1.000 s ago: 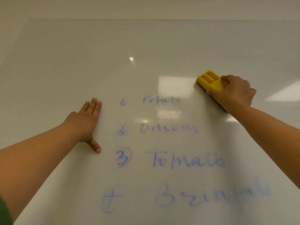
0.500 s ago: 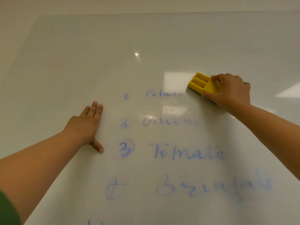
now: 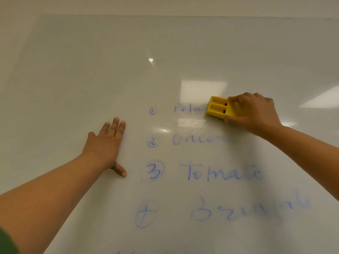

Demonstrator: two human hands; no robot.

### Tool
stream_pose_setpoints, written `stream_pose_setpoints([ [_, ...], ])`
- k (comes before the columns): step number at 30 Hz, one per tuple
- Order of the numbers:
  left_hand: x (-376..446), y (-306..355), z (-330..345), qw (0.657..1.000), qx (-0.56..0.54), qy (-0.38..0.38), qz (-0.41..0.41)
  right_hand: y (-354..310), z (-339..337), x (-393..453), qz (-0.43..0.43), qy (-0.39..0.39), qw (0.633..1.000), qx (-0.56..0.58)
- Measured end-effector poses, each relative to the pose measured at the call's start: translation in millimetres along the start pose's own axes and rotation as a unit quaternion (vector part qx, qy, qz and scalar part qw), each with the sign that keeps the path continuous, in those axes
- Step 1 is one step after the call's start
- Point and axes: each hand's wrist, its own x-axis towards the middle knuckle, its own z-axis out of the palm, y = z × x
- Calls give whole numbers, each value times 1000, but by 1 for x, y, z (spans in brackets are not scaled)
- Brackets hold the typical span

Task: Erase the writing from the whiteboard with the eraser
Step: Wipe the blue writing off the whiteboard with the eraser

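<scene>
A large whiteboard (image 3: 110, 70) fills the view, with faint blue writing in a numbered list. The first line (image 3: 189, 108) reads "Pota" and its end is covered by the yellow eraser (image 3: 217, 109). My right hand (image 3: 255, 111) grips the eraser and presses it flat on the board. Below are "Onions" (image 3: 200, 139), "Tomato" (image 3: 222, 174) and a smudged fourth line (image 3: 247, 208). My left hand (image 3: 106, 143) lies flat on the board left of the list, fingers spread, holding nothing.
The board's top edge (image 3: 183, 15) meets a pale wall above. Ceiling lights glare on the board near the eraser (image 3: 203, 87) and at the right (image 3: 322, 99). More faint writing starts at the bottom edge (image 3: 132, 252).
My right hand has slid the eraser left and down onto the end of the first line, wiping its last letters. My left hand stays flat on the board.
</scene>
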Motion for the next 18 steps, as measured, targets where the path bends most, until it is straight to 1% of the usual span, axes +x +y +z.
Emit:
stream_pose_setpoints([
  [1,0,-2,1,1000,4,1,2,4,-2,6,37,9,999,3],
  [3,1,-3,2,1000,11,2,7,2,-5,19,138,36,989,39],
  [5,2,-3,3,1000,14,4,8,-12,0,30,191,60,977,67],
  [7,2,-4,4,1000,13,5,9,-34,9,32,176,69,980,63],
  [9,2,-5,4,1000,12,4,11,-50,16,23,117,59,990,46],
  [11,3,-5,5,1000,11,5,14,-51,18,10,62,40,997,26],
  [13,4,-5,6,1000,13,8,17,-40,14,0,28,25,999,-1],
  [15,4,-6,7,1000,13,9,18,-29,10,0,33,20,999,-19],
  [18,4,-6,7,1000,9,6,22,-28,5,16,125,47,991,21],
])
